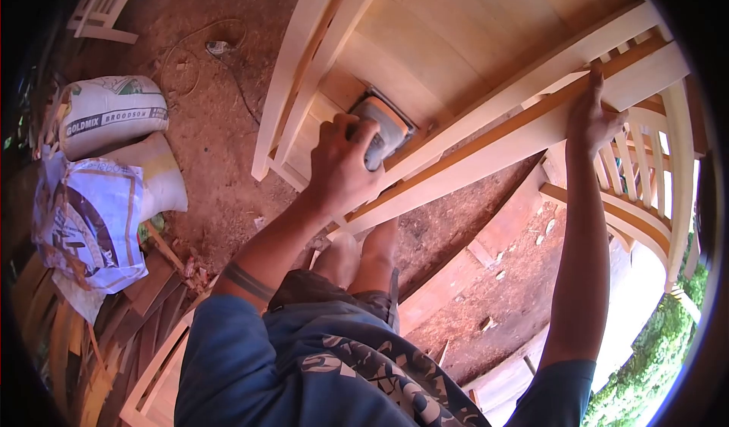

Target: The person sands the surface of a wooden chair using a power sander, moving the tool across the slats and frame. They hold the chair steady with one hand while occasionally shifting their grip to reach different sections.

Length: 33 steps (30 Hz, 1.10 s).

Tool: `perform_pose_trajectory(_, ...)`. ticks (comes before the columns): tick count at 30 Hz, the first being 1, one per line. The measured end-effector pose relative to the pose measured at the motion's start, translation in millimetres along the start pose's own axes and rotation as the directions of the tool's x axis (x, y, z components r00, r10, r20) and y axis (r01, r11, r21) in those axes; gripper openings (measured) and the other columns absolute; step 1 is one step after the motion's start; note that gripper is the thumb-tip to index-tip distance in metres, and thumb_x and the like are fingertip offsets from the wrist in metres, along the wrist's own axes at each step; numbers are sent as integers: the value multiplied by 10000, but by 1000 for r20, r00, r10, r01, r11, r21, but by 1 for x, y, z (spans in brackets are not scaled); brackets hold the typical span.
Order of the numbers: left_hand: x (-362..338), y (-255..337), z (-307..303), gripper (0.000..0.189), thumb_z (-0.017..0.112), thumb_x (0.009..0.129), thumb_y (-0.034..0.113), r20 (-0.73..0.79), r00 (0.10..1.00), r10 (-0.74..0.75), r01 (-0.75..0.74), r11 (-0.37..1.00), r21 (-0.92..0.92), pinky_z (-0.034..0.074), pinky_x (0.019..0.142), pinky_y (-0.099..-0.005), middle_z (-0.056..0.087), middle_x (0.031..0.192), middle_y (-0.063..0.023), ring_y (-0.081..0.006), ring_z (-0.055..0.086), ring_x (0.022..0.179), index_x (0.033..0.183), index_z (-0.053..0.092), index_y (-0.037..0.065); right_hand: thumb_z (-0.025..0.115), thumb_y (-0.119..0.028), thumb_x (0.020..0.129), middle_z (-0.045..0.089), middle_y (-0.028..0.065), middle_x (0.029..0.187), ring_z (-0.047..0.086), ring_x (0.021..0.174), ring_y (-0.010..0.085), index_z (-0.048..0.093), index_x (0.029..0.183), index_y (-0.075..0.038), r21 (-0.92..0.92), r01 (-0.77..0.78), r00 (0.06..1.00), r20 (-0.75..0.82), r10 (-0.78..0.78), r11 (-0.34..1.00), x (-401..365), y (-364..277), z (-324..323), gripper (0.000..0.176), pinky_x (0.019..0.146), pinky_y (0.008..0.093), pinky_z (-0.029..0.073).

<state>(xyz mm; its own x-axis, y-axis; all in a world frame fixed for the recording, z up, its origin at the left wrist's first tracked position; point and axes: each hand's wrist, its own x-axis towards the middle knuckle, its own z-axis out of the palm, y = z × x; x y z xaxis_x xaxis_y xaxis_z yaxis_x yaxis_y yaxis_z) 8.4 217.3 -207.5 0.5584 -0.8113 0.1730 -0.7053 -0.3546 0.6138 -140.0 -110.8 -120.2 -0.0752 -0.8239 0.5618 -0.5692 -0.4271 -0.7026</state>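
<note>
My left hand (343, 161) is wrapped round a small grey and orange sander (386, 127), its pad against the inner face of a pale wooden panel (448, 28). The panel is framed by long wooden rails and lies tilted in front of my body. Toward the right, my right hand (592, 123) grips the upper part of a long wooden rail (486, 156) of the same piece, with fingers over its edge. Part of the sander is hidden under my left fingers.
White sacks (114, 116) and a printed bag (95, 222) sit at the left above stacked wood offcuts (156, 286). A cord (241, 93) crosses the dirt floor (220, 169). A slatted wooden piece (642, 161) stands at the right; another slatted frame (106, 2) is at the top left.
</note>
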Motion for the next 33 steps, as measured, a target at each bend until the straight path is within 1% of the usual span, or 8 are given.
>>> perform_pose_trajectory(6, 15, -19, -9, 523, 806, 657, 71, -64, 992, -106, 107, 994, 6, 515, 822, -449, 568, 1089, -155, -361, 604, 988, 1128, 583, 113, 827, -626, 743, 695, 210, 1035, 685, 950, 298, 578, 1116, 127, 64, -11, 998, 56, 8, 998, 1, -2, -2, 876, 874, 406, 539)
perform_pose_trajectory(9, 17, -40, -8, 525, 810, 649, 107, -124, 976, -180, 161, 976, -148, 508, 810, -493, 543, 1111, -167, -388, 593, 976, 1119, 577, 126, 843, -618, 728, 695, 206, 1025, 685, 943, 297, 574, 1116, 121, 82, -17, 999, 42, 14, 997, 2, 7, -1, 877, 874, 409, 541)
perform_pose_trajectory(12, 1, -39, 3, 523, 806, 643, 100, -116, 980, -161, 152, 985, -81, 499, 815, -494, 541, 1106, -164, -382, 589, 970, 1115, 582, 119, 854, -622, 711, 694, 209, 1019, 685, 941, 306, 576, 1110, 113, -44, -28, 999, 21, 29, 999, 7, 14, 0, 882, 874, 413, 543)
perform_pose_trajectory(20, -13, 4, 18, 560, 820, 625, 48, -125, 991, -52, 49, 999, -23, 508, 823, -471, 562, 1081, -138, -359, 585, 995, 1125, 577, 118, 837, -648, 710, 693, 236, 1053, 687, 982, 330, 570, 1126, 127, 22, -26, 999, 34, 25, 999, 4, 5, -1, 920, 901, 417, 543)
perform_pose_trajectory(21, -10, -1, 19, 532, 806, 663, 116, -120, 991, -64, 59, 997, -46, 545, 728, -494, 528, 1160, -137, -386, 560, 1008, 1147, 591, 171, 836, -648, 712, 693, 238, 1058, 687, 984, 330, 570, 1127, 129, 29, -29, 999, 31, 28, 999, 3, 4, -1, 920, 904, 416, 543)
perform_pose_trajectory(24, -6, -14, 15, 535, 808, 659, 115, -142, 989, -48, 43, 998, -39, 549, 722, -489, 529, 1158, -136, -388, 557, 1015, 1146, 595, 173, 838, -648, 709, 693, 237, 1061, 687, 984, 334, 573, 1128, 125, 30, -30, 999, 21, 29, 999, 4, 6, -1, 918, 907, 421, 543)
perform_pose_trajectory(28, -25, -15, 18, 567, 822, 635, 47, -102, 994, 27, -29, 999, -23, 514, 832, -476, 558, 1132, -165, -376, 582, 1014, 1147, 594, 133, 838, -652, 706, 692, 234, 1057, 687, 979, 329, 575, 1133, 122, 69, -39, 998, 55, 35, 997, 2, 6, -2, 923, 906, 423, 544)
perform_pose_trajectory(33, -21, 2, 28, 587, 832, 627, 58, -129, 991, 40, -42, 999, -15, 536, 804, -472, 552, 1171, -162, -391, 576, 1024, 1155, 588, 141, 841, -657, 696, 695, 222, 1056, 690, 963, 315, 576, 1139, 111, 1, -2, 1000, 18, 2, 1000, 5, 12, -2, 926, 896, 425, 549)
